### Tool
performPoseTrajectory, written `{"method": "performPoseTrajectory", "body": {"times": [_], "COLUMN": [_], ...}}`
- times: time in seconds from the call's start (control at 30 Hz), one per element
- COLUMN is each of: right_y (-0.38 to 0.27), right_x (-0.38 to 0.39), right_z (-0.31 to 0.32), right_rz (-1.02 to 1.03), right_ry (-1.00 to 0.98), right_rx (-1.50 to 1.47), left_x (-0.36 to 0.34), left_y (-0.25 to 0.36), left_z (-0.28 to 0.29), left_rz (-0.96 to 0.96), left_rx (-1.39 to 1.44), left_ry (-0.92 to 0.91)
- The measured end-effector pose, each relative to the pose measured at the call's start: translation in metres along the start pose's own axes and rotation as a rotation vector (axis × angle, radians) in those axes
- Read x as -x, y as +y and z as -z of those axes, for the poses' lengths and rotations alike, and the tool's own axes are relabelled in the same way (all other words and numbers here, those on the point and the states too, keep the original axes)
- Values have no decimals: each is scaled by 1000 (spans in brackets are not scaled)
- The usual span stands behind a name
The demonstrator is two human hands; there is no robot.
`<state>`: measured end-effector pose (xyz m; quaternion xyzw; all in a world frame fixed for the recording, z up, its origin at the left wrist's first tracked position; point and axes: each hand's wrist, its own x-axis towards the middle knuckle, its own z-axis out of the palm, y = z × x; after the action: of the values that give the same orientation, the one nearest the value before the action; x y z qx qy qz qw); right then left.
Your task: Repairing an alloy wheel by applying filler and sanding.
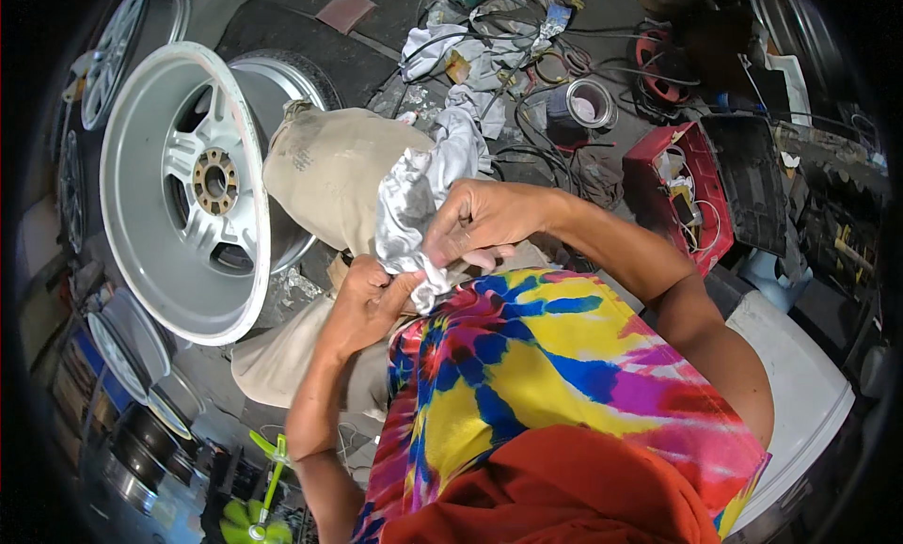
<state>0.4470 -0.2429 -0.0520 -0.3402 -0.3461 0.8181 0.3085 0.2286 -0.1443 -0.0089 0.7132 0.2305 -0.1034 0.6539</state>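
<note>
A crumpled white cloth (404, 210) hangs between my two hands, just above my lap. My left hand (367, 304) pinches its lower end between thumb and fingers. Curled fingers of my right hand (480, 222) grip the cloth from the right side; their tips are partly hidden. To the left, a large silver car wheel rim (193, 154) stands on edge, its hub side facing right of the picture's left edge. It is apart from both hands. My beige trouser leg (339, 158) lies between the rim and the cloth.
Another rim with a tyre (299, 74) sits behind. Cables and rags (494, 50) litter the floor ahead, near an opened can (585, 107). An open red toolbox (677, 191) stands at right. More rims (132, 342) line the left, and a green fan (254, 520) is lower left.
</note>
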Motion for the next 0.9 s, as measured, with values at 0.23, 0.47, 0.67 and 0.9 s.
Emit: {"method": "performPoseTrajectory", "body": {"times": [0.23,0.47,0.67,0.9], "right_y": [-2,70,255,296], "right_x": [-4,59,3,9], "right_z": [-30,112,174,186], "right_rz": [101,109,-395,-38], "right_ry": [539,1154,930,1126], "right_rx": [-100,477,1226,1127], "left_x": [-6,28,47,82], "left_y": [-22,-39,-65,-51], "left_z": [-31,-21,-1,18], "left_rz": [-232,66,-411,-323], "left_rx": [-222,438,938,1129], "left_ry": [669,710,641,735]}}
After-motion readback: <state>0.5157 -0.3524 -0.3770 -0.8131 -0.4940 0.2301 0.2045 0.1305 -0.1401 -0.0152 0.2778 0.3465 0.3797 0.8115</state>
